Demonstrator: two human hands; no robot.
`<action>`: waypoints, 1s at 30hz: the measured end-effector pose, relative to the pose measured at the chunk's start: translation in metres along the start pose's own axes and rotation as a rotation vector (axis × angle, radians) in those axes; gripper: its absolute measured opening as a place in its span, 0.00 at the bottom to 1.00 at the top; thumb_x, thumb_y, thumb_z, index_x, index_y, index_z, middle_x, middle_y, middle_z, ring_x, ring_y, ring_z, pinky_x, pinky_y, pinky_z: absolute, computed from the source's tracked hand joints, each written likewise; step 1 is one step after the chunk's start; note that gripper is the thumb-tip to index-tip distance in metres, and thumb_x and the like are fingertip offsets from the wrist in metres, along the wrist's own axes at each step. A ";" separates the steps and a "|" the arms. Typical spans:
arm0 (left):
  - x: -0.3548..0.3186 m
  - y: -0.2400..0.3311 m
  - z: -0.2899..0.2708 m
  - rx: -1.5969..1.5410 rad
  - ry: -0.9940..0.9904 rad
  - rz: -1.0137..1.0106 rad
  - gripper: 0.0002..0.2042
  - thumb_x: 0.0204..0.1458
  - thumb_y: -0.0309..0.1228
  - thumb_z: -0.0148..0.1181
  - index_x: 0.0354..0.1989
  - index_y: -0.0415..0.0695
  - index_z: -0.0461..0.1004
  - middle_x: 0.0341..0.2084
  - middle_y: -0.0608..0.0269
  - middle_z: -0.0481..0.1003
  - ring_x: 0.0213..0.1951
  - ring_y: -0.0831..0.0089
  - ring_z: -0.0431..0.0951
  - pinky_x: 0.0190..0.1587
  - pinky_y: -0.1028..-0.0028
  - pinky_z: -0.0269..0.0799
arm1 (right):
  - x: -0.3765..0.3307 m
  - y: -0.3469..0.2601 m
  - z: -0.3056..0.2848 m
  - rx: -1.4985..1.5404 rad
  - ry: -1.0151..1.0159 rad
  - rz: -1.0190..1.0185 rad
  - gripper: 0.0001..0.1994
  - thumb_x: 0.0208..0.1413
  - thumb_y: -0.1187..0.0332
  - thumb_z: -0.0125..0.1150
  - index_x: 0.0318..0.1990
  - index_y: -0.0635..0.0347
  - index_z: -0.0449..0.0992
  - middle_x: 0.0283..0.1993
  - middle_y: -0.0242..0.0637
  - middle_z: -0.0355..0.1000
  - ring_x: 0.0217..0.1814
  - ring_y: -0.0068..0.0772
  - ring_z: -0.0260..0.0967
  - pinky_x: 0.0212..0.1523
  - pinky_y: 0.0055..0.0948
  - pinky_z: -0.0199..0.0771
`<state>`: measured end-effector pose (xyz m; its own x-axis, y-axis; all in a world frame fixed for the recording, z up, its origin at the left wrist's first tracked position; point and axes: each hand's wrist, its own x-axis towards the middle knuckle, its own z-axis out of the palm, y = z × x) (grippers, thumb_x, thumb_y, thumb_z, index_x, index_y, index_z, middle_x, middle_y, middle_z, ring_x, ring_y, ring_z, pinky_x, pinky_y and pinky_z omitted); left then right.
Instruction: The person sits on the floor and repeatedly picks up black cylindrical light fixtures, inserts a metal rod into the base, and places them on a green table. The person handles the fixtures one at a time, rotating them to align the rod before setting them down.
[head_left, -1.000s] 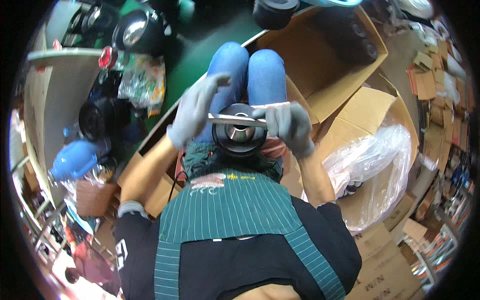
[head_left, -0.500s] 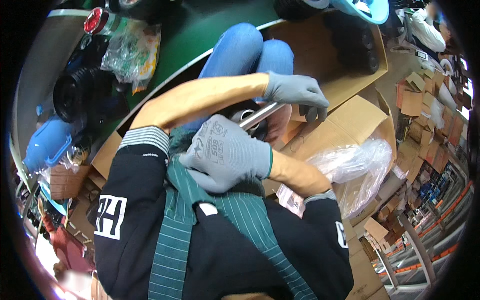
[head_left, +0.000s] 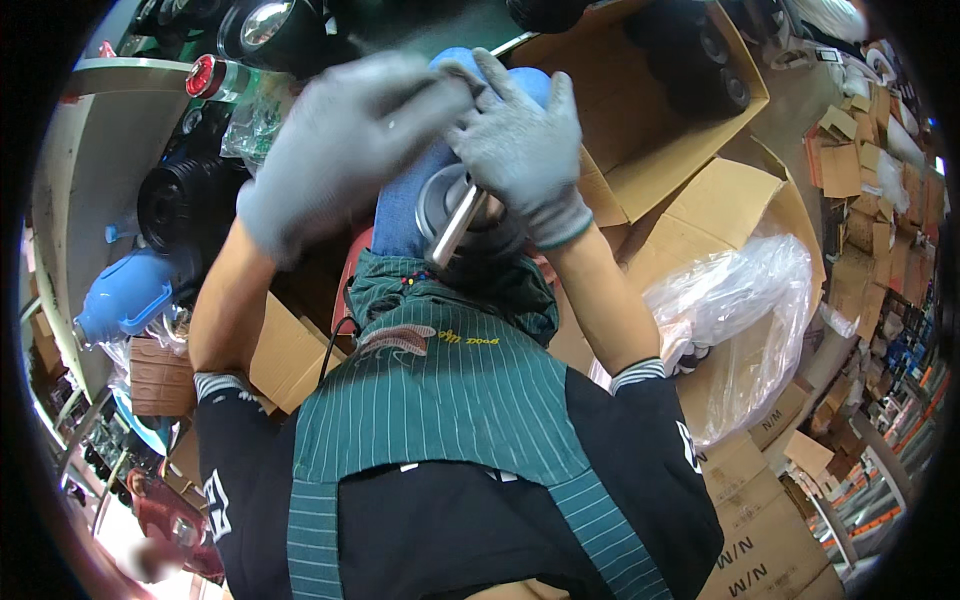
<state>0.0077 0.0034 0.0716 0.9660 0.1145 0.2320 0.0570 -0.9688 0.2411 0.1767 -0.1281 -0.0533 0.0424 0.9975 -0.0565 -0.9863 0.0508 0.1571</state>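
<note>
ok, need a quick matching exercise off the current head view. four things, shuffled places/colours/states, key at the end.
Things
1. Metal bar
2. Right hand
3. Handled container
4. Clear plastic wrap

Places, colours, states
A. Blue, toward the picture's left side
B. Crumpled, in an open carton on the right
C. Silver and slanting
D. Gray-gloved, fingers spread

Pairs: 1-C, 2-D, 3-A, 4-B
</note>
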 end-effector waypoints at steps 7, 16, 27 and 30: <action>0.007 0.128 0.075 0.211 -0.276 -0.691 0.25 0.63 0.55 0.61 0.32 0.42 0.81 0.20 0.54 0.82 0.24 0.58 0.87 0.27 0.61 0.79 | 0.008 0.017 0.032 -0.541 0.280 0.030 0.48 0.74 0.28 0.24 0.85 0.58 0.42 0.85 0.57 0.51 0.88 0.54 0.48 0.87 0.57 0.42; -0.007 0.107 0.066 0.128 -0.217 -0.534 0.24 0.62 0.57 0.66 0.38 0.44 0.78 0.23 0.50 0.82 0.25 0.51 0.85 0.28 0.55 0.79 | -0.006 -0.027 -0.044 -2.940 -0.274 -0.576 0.07 0.61 0.66 0.60 0.31 0.53 0.78 0.29 0.45 0.82 0.32 0.50 0.84 0.31 0.50 0.80; -0.030 -0.029 0.116 -0.136 -0.133 0.141 0.25 0.46 0.55 0.77 0.26 0.46 0.74 0.16 0.53 0.74 0.21 0.51 0.80 0.26 0.58 0.74 | -0.087 0.038 -0.016 -3.052 0.303 -0.837 0.12 0.67 0.59 0.60 0.50 0.53 0.83 0.23 0.32 0.74 0.26 0.41 0.78 0.29 0.47 0.65; -0.022 -0.046 0.137 -0.109 -0.025 0.266 0.27 0.43 0.59 0.76 0.22 0.48 0.72 0.16 0.56 0.73 0.19 0.52 0.78 0.26 0.58 0.73 | -0.074 0.037 -0.003 -2.877 0.505 -0.445 0.16 0.71 0.55 0.58 0.36 0.53 0.86 0.24 0.36 0.76 0.28 0.39 0.77 0.28 0.48 0.62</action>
<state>0.0181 0.0149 -0.0732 0.9493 -0.1471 0.2779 -0.2254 -0.9347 0.2750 0.1365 -0.1999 -0.0461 0.4322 0.8894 0.1487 0.8623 -0.3593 -0.3569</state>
